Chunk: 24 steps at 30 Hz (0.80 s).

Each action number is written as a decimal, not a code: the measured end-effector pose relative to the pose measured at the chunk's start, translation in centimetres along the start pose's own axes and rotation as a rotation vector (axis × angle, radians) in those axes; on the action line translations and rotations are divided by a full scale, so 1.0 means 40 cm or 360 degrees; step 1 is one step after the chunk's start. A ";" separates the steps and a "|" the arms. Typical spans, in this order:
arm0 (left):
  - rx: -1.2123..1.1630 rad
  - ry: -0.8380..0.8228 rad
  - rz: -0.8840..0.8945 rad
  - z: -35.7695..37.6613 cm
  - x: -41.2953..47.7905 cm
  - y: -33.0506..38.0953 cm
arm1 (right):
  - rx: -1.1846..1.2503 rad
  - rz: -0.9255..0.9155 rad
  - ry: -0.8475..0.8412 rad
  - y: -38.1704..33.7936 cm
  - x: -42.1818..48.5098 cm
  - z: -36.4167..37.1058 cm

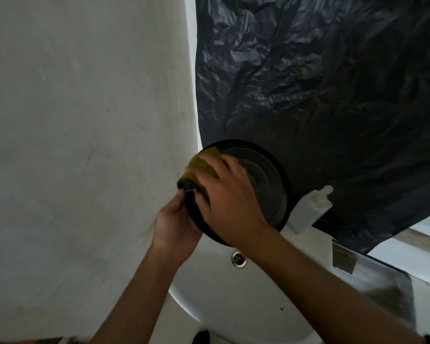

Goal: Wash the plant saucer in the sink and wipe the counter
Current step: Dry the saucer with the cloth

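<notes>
Left hand (176,219) pinch-tight on ribbed round black saucer (266,184) rim, right hand (226,197) tight over yellow-green sponge (204,161).

a pale, scuffed plaster wall (85,120) fills the left half. a crumpled black plastic sheet (320,95) hangs across the upper right. in front of its lower edge stands a white pump bottle (310,209), tilted in this view. lower right, a grey mesh panel (372,281) lies beside a dark patch of tape (344,259).
</notes>
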<state>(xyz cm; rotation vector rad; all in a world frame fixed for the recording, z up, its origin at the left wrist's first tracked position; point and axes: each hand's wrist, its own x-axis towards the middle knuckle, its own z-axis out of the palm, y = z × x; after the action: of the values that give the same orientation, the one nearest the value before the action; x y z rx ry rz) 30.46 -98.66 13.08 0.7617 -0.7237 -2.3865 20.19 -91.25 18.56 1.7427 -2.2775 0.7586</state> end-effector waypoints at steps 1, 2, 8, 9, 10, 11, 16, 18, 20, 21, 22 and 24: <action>0.0005 0.0027 -0.0001 -0.004 -0.002 0.005 | 0.0024 0.0030 0.0035 0.013 0.013 -0.006; 0.0009 0.0028 0.0004 -0.011 -0.002 0.008 | 0.0036 0.0065 0.0069 0.030 0.024 -0.011; -0.0057 0.0066 0.0112 -0.042 0.011 0.036 | 0.0142 0.0306 0.0149 0.152 0.014 -0.012; -0.0047 0.0088 0.0124 -0.046 0.018 0.037 | 0.0166 0.0329 0.0147 0.159 -0.002 -0.010; -0.0039 0.0107 0.0137 -0.049 0.024 0.038 | 0.0177 0.0341 0.0141 0.161 -0.021 -0.006; -0.0033 0.0121 0.0151 -0.046 0.028 0.039 | 0.0176 0.0342 0.0131 0.156 -0.041 -0.001; -0.0049 0.0100 0.0176 -0.031 0.056 0.031 | 0.0177 0.0212 0.0104 0.084 -0.119 0.030; 0.0017 0.0082 0.0182 -0.019 0.063 0.031 | 0.0159 0.0097 0.0110 0.057 -0.125 0.043; 0.0106 0.0049 0.0216 0.000 0.059 0.036 | 0.0129 0.0013 0.0112 0.043 -0.109 0.049; 0.0141 0.0042 0.0231 0.010 0.057 0.040 | 0.0113 -0.0012 0.0103 0.039 -0.095 0.048; 0.0163 0.0035 0.0245 0.019 0.053 0.044 | 0.0098 -0.0031 0.0090 0.035 -0.079 0.046; 0.0206 -0.0009 0.0254 0.031 0.047 0.049 | 0.0074 -0.0064 0.0084 0.031 -0.046 0.040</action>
<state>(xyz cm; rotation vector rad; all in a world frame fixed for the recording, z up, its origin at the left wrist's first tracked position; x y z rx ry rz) 28.97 -100.79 14.50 0.7211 -0.9132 -2.2163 19.82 -90.26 16.04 1.7614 -2.2010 0.8457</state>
